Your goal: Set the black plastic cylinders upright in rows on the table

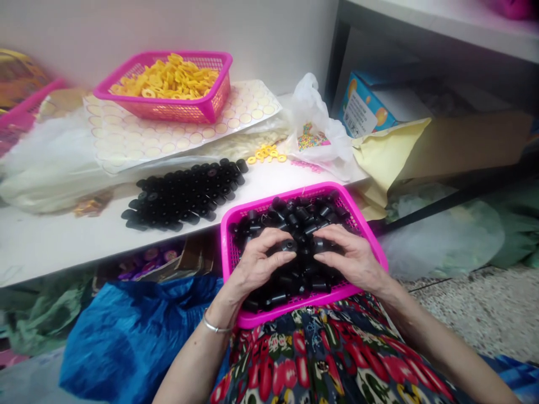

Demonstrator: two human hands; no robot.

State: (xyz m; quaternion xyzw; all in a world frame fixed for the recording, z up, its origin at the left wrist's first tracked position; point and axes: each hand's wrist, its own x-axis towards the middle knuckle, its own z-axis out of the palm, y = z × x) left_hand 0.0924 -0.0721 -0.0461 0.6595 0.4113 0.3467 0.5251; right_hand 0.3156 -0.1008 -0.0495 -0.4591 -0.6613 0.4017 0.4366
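Left grip [264, 256], right grip [352, 256] pinch black cylinders [288, 245]

Rings [265, 151] behind basket [225, 247] of cylinders [302, 213]

The left forearm [206, 331] and right forearm [429, 325] are angled inward. The left hand [261, 257] and right hand [356, 255] are held apart, each thumb [280, 259] opposed to curled fingers [270, 237] in a pinch grip.

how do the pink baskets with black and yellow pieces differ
The near basket holds black pieces; the far basket holds yellow pieces. The left hand and right hand grip pieces in the near basket; no hand touches the far basket. The near basket is beside patterned clothing; the far basket stands on a circle-printed sheet. Both are pink and meshed.
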